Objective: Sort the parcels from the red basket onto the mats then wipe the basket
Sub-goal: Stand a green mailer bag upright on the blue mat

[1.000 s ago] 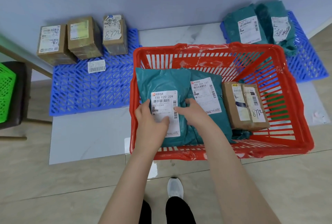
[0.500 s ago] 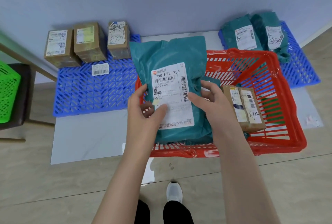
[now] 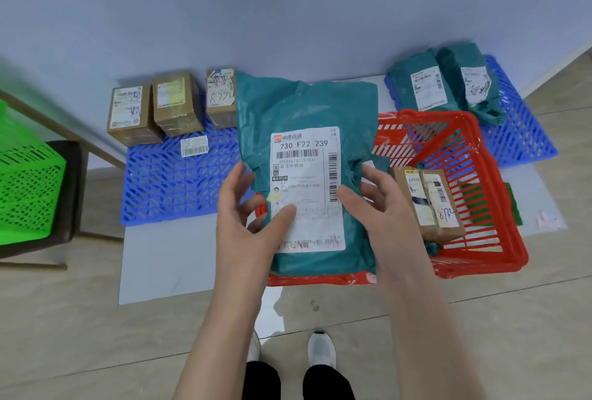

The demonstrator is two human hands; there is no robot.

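Teal parcel (image 3: 304, 104) held above the red basket (image 3: 461, 156).
The left hand (image 3: 253, 220) and right hand (image 3: 381, 217) each grip the parcel's lower sides, thumbs on its front, label facing up. A brown box (image 3: 429, 204) lies in the basket, between the left blue mat (image 3: 179, 188) and the right blue mat (image 3: 525, 140).

I hold one teal bag (image 3: 307, 104) between my left hand (image 3: 243, 223) and right hand (image 3: 384, 217). Past the right hand lie two teal bags (image 3: 413, 85) (image 3: 474, 79). Past the left hand stand three brown boxes (image 3: 128, 111) (image 3: 174, 104) (image 3: 221, 95). Just right of my right hand, one red basket (image 3: 455, 266) holds two boxes (image 3: 413, 197) (image 3: 440, 204). There are two blue mats (image 3: 166, 188) (image 3: 519, 140) and one green basket (image 3: 28, 188).
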